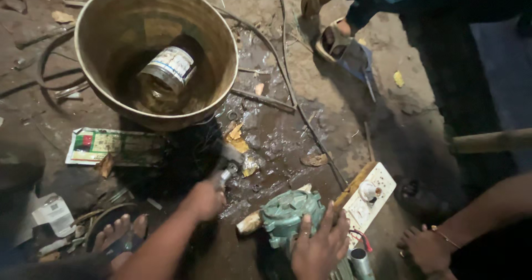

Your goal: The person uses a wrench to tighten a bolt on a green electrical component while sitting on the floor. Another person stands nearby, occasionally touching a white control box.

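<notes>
Right hand [320,249] spread flat over a green motor housing [288,216] at the bottom edge – partly cut off, left hand [206,198] fisted round a small metal tool [227,171], perhaps a wrench, blurred, above sits a brass basin [94,42] holding a tin can [169,68]

Your left hand [204,198] and forearm are bare, with no sleeve, glove or watch in view. Your right hand [320,247] is bare too, its fingers [306,231] unringed and uncovered. At seven o'clock your foot [119,233] shows bare toes.
</notes>
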